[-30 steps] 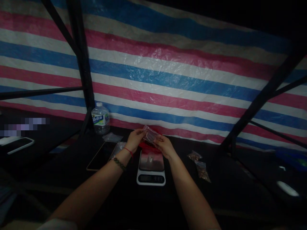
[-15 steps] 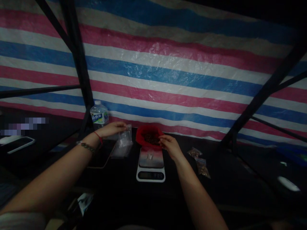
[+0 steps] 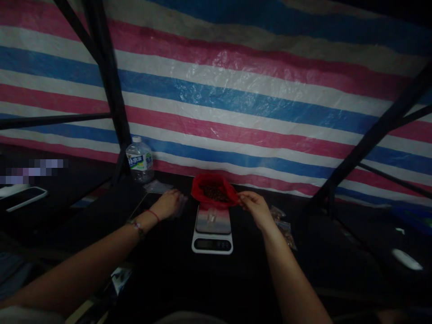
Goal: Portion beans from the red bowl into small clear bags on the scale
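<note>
My left hand (image 3: 169,204), with curled fingers, is low over the black table left of the scale. A blurred clear plastic bag (image 3: 182,206) shows at its fingertips, partly hidden by the hand. More clear bags (image 3: 156,186) lie just behind it. My right hand (image 3: 254,206) pinches the right edge of a red plastic bag (image 3: 199,194). Small brown pieces (image 3: 216,193) fill the bag's open mouth. In front of it is a white kitchen scale (image 3: 195,245) with a small clear object (image 3: 212,217) on its plate.
Small bags of brown pieces (image 3: 287,234) lie right of my right hand. A large clear bottle (image 3: 140,159) stands at the back left, beside a dark metal post (image 3: 116,108). A striped plastic sheet (image 3: 236,103) hangs behind. A phone (image 3: 25,198) lies far left.
My left hand has come down and nearer with the clear bag. My right hand has moved right, from the red bag's mouth to its edge, and the bag's mouth is wider.
</note>
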A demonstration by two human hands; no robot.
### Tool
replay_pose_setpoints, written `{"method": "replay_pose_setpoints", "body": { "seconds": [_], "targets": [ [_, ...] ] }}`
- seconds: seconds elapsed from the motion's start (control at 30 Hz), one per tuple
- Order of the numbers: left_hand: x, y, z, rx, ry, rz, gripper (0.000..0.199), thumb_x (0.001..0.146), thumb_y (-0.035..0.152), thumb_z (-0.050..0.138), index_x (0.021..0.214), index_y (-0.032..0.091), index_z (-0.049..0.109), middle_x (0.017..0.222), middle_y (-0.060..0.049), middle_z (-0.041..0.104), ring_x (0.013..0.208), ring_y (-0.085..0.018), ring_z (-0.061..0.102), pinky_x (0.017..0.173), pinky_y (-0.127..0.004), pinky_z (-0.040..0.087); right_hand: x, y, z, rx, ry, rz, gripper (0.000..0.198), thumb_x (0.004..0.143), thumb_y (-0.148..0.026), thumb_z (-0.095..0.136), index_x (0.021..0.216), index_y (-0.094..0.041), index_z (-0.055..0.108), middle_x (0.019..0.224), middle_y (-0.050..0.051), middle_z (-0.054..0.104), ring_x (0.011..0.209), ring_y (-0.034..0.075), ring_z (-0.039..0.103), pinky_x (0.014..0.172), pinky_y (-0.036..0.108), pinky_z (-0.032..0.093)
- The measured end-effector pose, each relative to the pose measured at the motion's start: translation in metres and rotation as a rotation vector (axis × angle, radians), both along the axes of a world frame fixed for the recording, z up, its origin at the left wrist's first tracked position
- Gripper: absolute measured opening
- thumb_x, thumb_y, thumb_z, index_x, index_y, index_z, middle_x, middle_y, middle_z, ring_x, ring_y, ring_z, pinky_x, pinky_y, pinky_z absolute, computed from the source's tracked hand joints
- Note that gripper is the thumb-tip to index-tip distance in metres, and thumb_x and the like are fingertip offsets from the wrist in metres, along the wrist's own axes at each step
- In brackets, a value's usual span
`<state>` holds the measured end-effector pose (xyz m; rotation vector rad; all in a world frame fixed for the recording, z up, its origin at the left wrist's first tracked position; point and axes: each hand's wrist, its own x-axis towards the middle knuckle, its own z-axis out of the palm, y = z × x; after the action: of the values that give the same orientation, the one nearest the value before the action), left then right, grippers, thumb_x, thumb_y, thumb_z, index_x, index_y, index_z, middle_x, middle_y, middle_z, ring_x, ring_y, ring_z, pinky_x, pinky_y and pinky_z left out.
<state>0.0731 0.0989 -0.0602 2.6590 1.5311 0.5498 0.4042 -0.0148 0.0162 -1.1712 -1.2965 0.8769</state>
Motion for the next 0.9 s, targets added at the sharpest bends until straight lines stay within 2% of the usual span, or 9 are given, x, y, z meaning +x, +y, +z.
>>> {"method": "replay_pose_setpoints", "body": {
  "seconds": [0.2,0.27,0.37,0.43,0.53,0.6,0.7,0.8,0.9],
  "targets": [
    [0.011,0.004,-0.030,-0.109,0.125,0.130,0.061,0.089,0.038,0.037,0.134,-0.002,0.046,0.142,-0.027,0.041,0.135,-0.035,0.036,0.109,-0.046,0.027,0.024,-0.007,-0.004,0.054,-0.189,-0.081,0.029,0.074,-0.043,0.063,0.088,-0.019,0.071,0.077,0.006,0.070,0.071,0.020,0.062,0.066,0.031,0.047],
    [0.011,0.004,-0.037,-0.133,0.126,0.150,0.066,0.090,0.045,0.034,0.138,0.001,0.042,0.146,-0.025,0.036,0.137,-0.035,0.032,0.110,-0.049,0.025,0.038,-0.011,-0.011,0.065,-0.331,-0.145,0.029,0.077,-0.042,0.058,0.090,-0.019,0.071,0.083,0.007,0.071,0.080,0.022,0.064,0.074,0.035,0.048],
    [0.011,0.001,-0.041,-0.143,0.107,0.181,0.072,0.089,0.057,0.033,0.142,0.010,0.039,0.150,-0.021,0.032,0.139,-0.037,0.027,0.110,-0.054,0.022,0.060,-0.019,-0.026,0.071,-0.651,-0.249,0.031,0.082,-0.039,0.050,0.093,-0.020,0.071,0.096,0.009,0.070,0.093,0.025,0.063,0.086,0.038,0.047],
    [0.013,-0.003,-0.039,-0.153,0.113,0.200,0.076,0.086,0.063,0.032,0.144,0.013,0.038,0.151,-0.019,0.030,0.140,-0.037,0.025,0.110,-0.054,0.021,0.074,-0.028,-0.036,0.015,-0.888,-0.336,0.033,0.083,-0.036,0.048,0.101,-0.019,0.069,0.106,0.012,0.067,0.103,0.026,0.060,0.093,0.040,0.044],
    [0.017,-0.008,-0.033,-0.182,0.136,0.219,0.080,0.086,0.066,0.029,0.146,0.014,0.033,0.153,-0.017,0.026,0.142,-0.036,0.020,0.112,-0.053,0.017,0.093,-0.043,-0.050,-0.258,-1.129,-0.567,0.046,0.082,-0.043,0.053,0.121,-0.021,0.061,0.126,0.016,0.056,0.113,0.035,0.053,0.091,0.050,0.043],
    [0.020,-0.010,-0.030,-0.207,0.142,0.238,0.080,0.087,0.065,0.027,0.148,0.013,0.029,0.155,-0.017,0.022,0.143,-0.036,0.016,0.112,-0.054,0.015,0.104,-0.051,-0.059,-0.464,-1.187,-0.638,0.059,0.079,-0.053,0.054,0.131,-0.024,0.052,0.131,0.018,0.050,0.112,0.040,0.053,0.085,0.054,0.044],
    [0.023,-0.013,-0.027,-0.189,0.127,0.249,0.076,0.089,0.060,0.025,0.149,0.015,0.023,0.156,-0.016,0.018,0.144,-0.035,0.014,0.112,-0.056,0.013,0.117,-0.058,-0.072,-0.640,-1.206,-0.555,0.064,0.080,-0.053,0.053,0.135,-0.020,0.048,0.128,0.020,0.051,0.107,0.041,0.057,0.082,0.052,0.045],
    [0.024,-0.015,-0.024,-0.146,0.108,0.240,0.071,0.090,0.055,0.026,0.150,0.017,0.021,0.156,-0.017,0.019,0.143,-0.036,0.015,0.110,-0.059,0.011,0.125,-0.061,-0.083,-0.646,-1.215,-0.468,0.052,0.083,-0.036,0.050,0.132,-0.017,0.050,0.126,0.021,0.054,0.104,0.036,0.060,0.085,0.048,0.046],
    [0.024,-0.018,-0.014,-0.102,0.076,0.258,0.070,0.089,0.053,0.031,0.150,0.018,0.023,0.156,-0.017,0.017,0.143,-0.038,0.014,0.108,-0.063,0.012,0.133,-0.062,-0.088,-0.566,-1.121,-0.479,0.048,0.079,-0.023,0.050,0.126,-0.016,0.053,0.120,0.020,0.058,0.103,0.032,0.062,0.087,0.045,0.046]
  ]
}}
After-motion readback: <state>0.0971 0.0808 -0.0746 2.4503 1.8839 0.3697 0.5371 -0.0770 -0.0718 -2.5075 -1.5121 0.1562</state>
